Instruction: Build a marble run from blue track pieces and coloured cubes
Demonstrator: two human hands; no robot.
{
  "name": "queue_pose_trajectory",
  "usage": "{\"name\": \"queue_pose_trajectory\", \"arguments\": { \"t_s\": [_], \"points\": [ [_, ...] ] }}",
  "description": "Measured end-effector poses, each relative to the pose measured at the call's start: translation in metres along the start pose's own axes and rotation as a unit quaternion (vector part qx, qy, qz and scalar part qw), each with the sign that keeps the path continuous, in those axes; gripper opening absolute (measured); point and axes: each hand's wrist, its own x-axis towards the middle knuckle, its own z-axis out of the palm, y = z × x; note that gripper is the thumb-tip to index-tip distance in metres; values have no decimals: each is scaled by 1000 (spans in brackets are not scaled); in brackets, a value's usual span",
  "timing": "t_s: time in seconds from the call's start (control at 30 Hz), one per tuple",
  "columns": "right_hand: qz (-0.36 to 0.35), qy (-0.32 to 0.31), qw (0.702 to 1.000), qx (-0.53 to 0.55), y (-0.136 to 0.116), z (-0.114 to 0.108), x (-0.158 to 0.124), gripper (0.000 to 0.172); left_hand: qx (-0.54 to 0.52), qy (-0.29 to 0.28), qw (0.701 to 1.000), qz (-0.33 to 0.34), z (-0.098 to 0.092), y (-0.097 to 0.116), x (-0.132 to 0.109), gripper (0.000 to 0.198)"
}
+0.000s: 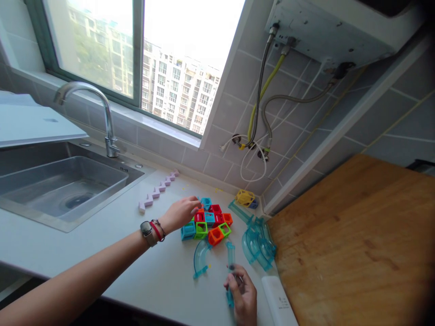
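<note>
My left hand reaches over the far left side of a cluster of coloured hollow plastic cubes. Its fingers bend down around an orange cube, partly hiding it. A blue cube stands just beyond the fingertips, while green, red and orange cubes fill the cluster. In my right hand, near the counter's front edge, a straight translucent blue track piece is gripped between thumb and fingers. Between the hands lies a curved blue track piece.
More curved blue tracks are heaped by a wooden board on the right. Yellow cubes sit near the wall. A zigzag lilac strip lies beside the sink. A white box rests at front right.
</note>
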Motion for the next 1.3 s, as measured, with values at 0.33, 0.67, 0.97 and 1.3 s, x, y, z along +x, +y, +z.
{"name": "queue_pose_trajectory", "arguments": {
  "t_s": [0.33, 0.67, 0.97, 1.3],
  "points": [
    [19, -1, 1000, 19, 10, -1, 0, 33, -82, 168, 982, -33, -3, -16, -42, 28],
    [-157, 13, 957, -244, -44, 26, 108, 22, -189, 143, 968, -81, 26, -19, -120, 18],
    [-176, -57, 902, -389, -33, 86, 191, 16, -215, 75, 971, -74, 22, -16, -119, 21],
    [-119, 36, 854, -505, -13, -23, 194, 39, -216, 53, 972, -77, 28, -23, -119, 21]
  ]
}}
